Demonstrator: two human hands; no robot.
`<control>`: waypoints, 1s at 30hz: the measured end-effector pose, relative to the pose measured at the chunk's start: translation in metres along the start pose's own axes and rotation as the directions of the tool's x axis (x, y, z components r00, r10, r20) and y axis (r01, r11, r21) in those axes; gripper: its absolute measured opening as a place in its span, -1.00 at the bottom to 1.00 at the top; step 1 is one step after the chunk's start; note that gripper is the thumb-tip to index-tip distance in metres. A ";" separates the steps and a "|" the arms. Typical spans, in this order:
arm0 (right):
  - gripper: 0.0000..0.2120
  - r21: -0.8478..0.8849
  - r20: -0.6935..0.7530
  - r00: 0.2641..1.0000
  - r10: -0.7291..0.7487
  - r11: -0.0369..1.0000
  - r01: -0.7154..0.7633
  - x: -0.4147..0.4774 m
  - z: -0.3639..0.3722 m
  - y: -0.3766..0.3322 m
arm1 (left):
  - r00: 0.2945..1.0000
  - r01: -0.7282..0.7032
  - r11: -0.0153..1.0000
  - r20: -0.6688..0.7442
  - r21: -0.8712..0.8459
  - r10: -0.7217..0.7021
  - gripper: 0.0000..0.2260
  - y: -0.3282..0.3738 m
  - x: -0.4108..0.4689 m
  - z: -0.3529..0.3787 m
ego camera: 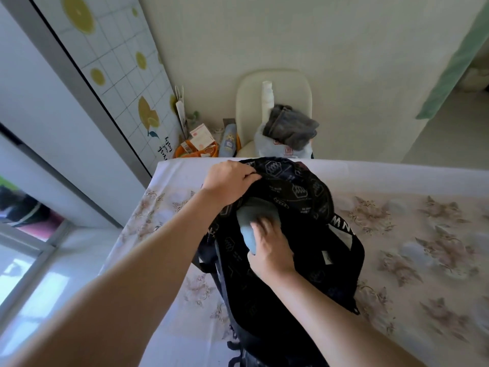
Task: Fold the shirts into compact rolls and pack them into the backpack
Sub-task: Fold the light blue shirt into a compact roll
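Note:
A black backpack [296, 234] with white printed logos lies on the flower-patterned bed sheet [410, 234], its top opening facing away from me. My left hand [229, 182] grips the upper edge of the opening and holds it up. A grey-blue rolled shirt [247, 219] sticks halfway out of the opening. My right hand [270, 250] holds the roll's near end, with the fingers laid over it and the thumb under it.
Beyond the bed's far edge stands a cream chair [274, 102] with a grey folded cloth [291, 129] on a plastic bag. An orange basket [197, 151] of small items sits by the wall. A window [31, 247] is at the left.

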State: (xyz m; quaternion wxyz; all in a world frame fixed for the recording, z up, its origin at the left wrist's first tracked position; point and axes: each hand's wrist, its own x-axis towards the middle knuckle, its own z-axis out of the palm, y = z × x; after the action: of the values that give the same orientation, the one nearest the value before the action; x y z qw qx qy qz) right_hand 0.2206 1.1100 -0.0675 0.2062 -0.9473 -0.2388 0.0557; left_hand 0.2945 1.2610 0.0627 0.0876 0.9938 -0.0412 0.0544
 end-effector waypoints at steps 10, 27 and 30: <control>-0.24 0.061 0.032 0.990 0.134 0.989 -0.136 0.002 0.035 -0.002 | 0.999 0.014 0.995 0.035 -0.102 -0.011 -0.75 -0.015 -0.006 -0.002; -0.19 0.264 0.132 0.991 0.037 0.962 -0.071 0.049 0.054 -0.056 | 0.999 0.014 0.968 0.043 -0.250 -0.004 -0.81 -0.023 -0.016 -0.002; -0.23 0.183 0.234 0.972 0.015 0.981 -0.059 0.049 0.038 -0.048 | 0.991 0.109 0.959 0.105 -0.261 -0.084 -0.80 -0.028 -0.019 -0.001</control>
State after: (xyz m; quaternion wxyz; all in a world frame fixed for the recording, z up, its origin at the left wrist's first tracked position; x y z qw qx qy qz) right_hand 0.2354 1.1857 -0.0826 0.2647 -0.9148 -0.2371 0.1921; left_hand 0.2784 1.2896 0.0566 0.2205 0.9754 -0.0038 -0.0024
